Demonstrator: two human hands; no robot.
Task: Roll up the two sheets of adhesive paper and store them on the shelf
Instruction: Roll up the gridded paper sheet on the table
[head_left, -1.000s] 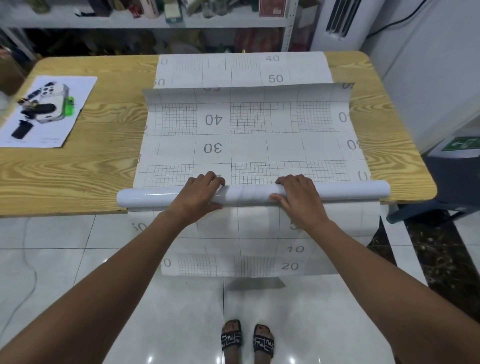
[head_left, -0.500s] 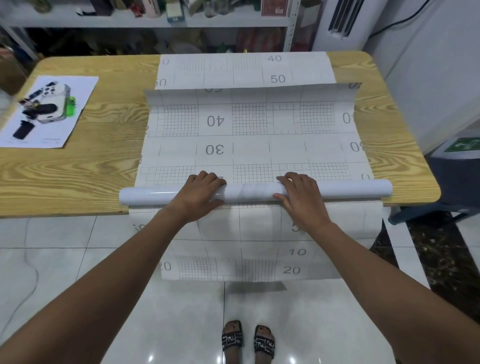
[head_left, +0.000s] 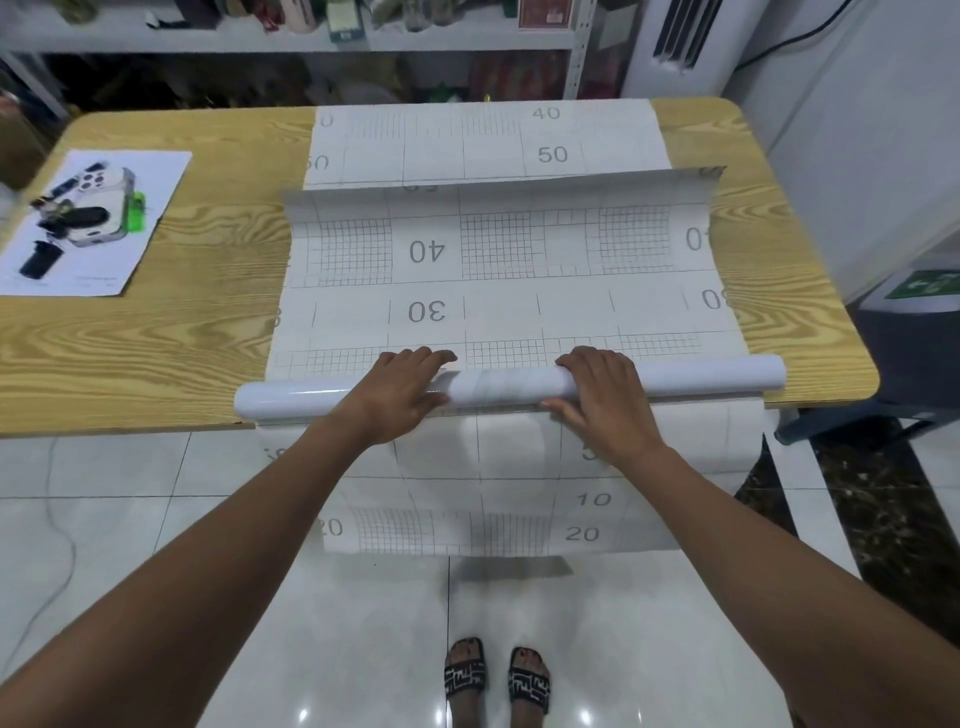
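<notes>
The first of the two rolling steps is judged to be in hand. A white roll (head_left: 701, 375) is laid across the near edge of the surface (head_left: 156, 338). It is formed from the near end of the upper sheet (head_left: 519, 312), whose unrolled length is spread toward the far side, its far edge slightly lifted. The roll is gripped near its middle by the left hand (head_left: 400, 395) and the right hand (head_left: 605, 402). The fingers (head_left: 431, 358) of each are held close together and curled over its top, with the thumbs set against its near side. The lower sheet (head_left: 483, 140) is seen beneath, flat at the far end and hung over the near edge toward the floor. Most of the upper sheet is not yet wound. An even forward roll by both hands is called for next, so that the ends come out square. The shelf (head_left: 291, 44) beyond is not yet needed.
</notes>
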